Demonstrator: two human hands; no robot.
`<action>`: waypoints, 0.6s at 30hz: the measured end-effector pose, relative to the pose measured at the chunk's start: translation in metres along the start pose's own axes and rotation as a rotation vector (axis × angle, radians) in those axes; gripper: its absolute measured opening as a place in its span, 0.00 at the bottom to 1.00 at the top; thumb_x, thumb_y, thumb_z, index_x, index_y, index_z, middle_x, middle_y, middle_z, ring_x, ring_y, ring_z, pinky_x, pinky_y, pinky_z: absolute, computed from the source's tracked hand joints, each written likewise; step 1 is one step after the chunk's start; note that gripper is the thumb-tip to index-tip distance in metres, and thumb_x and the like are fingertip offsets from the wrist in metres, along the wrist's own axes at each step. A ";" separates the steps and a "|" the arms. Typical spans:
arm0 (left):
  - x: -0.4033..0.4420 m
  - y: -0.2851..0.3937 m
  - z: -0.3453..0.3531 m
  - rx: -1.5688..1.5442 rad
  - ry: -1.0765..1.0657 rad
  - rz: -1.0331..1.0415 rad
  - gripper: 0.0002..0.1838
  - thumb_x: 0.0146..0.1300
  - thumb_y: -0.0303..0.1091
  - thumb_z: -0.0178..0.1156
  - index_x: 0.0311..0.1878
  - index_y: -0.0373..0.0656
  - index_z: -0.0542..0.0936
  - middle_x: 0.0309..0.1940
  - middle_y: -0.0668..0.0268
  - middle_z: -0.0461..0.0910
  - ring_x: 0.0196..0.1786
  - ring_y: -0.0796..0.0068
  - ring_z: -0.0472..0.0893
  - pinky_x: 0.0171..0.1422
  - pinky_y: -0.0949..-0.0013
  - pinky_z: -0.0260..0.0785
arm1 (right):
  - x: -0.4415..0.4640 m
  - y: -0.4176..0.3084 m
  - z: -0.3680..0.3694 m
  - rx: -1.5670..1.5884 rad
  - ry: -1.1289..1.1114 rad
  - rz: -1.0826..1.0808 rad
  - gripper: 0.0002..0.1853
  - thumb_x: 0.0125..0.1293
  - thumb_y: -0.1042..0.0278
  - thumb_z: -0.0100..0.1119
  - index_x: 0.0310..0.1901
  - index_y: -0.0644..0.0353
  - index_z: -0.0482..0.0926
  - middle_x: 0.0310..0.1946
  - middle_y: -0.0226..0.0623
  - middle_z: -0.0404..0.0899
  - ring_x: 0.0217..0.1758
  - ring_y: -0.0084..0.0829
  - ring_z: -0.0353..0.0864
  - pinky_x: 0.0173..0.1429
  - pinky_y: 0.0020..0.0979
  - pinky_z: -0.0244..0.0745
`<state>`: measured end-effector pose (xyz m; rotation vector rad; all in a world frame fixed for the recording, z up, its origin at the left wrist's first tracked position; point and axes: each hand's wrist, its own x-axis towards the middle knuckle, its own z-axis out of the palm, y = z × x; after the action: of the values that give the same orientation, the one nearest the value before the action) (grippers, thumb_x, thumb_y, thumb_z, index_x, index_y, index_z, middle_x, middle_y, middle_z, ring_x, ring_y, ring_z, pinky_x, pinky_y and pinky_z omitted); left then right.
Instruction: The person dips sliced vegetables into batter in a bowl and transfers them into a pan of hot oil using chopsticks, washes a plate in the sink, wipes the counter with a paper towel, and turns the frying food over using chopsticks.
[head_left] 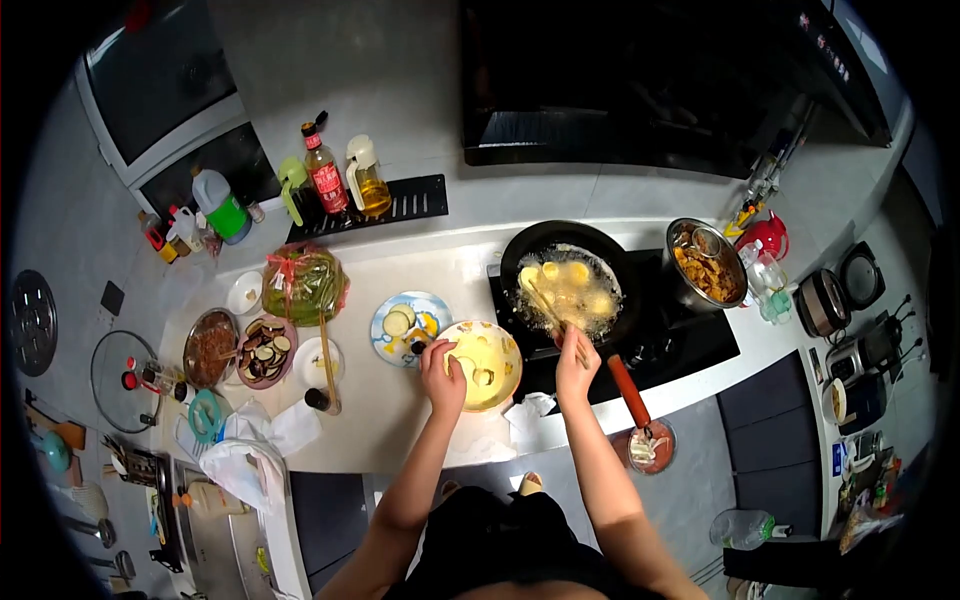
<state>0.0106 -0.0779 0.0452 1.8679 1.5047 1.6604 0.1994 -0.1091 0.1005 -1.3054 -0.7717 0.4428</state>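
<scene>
My right hand is closed around a pair of chopsticks, whose tips reach into the black wok. Several yellow battered slices fry there in bubbling oil. At the left rim of a bowl of yellow batter, my left hand has its fingers curled over the edge; what lies under them is partly hidden. Beside that bowl, touching or nearly so, a blue-patterned plate carries a few pale round slices.
A steel pot of fried pieces stands right of the wok. The wok's red handle points toward me. Leftward are a plate of eggplant slices, a bowl of brown mince and bagged greens. Bottles line the back rack.
</scene>
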 end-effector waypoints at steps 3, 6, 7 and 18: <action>-0.017 -0.014 -0.013 0.047 0.035 -0.061 0.12 0.50 0.19 0.50 0.38 0.40 0.75 0.40 0.59 0.74 0.47 0.57 0.72 0.54 0.61 0.64 | -0.045 -0.010 -0.018 0.053 -0.038 0.080 0.14 0.67 0.67 0.49 0.39 0.72 0.78 0.29 0.37 0.80 0.30 0.20 0.77 0.36 0.21 0.73; -0.034 -0.035 -0.025 0.078 0.050 -0.110 0.12 0.49 0.19 0.50 0.37 0.40 0.75 0.40 0.59 0.75 0.47 0.58 0.72 0.53 0.61 0.64 | -0.083 0.015 -0.028 0.014 -0.202 0.104 0.12 0.66 0.69 0.50 0.39 0.71 0.78 0.29 0.39 0.80 0.29 0.21 0.77 0.36 0.22 0.73; -0.037 -0.039 -0.028 0.094 0.060 -0.107 0.12 0.49 0.18 0.49 0.37 0.40 0.75 0.40 0.59 0.75 0.46 0.58 0.72 0.53 0.60 0.64 | -0.093 0.020 -0.026 -0.039 -0.257 0.098 0.11 0.65 0.70 0.51 0.39 0.71 0.78 0.28 0.38 0.80 0.29 0.22 0.77 0.36 0.23 0.73; -0.058 -0.049 -0.056 0.144 0.082 -0.151 0.13 0.48 0.17 0.49 0.37 0.41 0.76 0.39 0.59 0.74 0.45 0.58 0.73 0.51 0.61 0.65 | -0.108 0.047 0.013 -0.499 -0.771 -0.447 0.09 0.58 0.72 0.56 0.40 0.63 0.77 0.27 0.44 0.75 0.27 0.45 0.76 0.31 0.36 0.73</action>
<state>-0.0519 -0.1255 -0.0068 1.7232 1.7947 1.6161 0.1229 -0.1639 0.0290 -1.3537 -1.8704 0.3987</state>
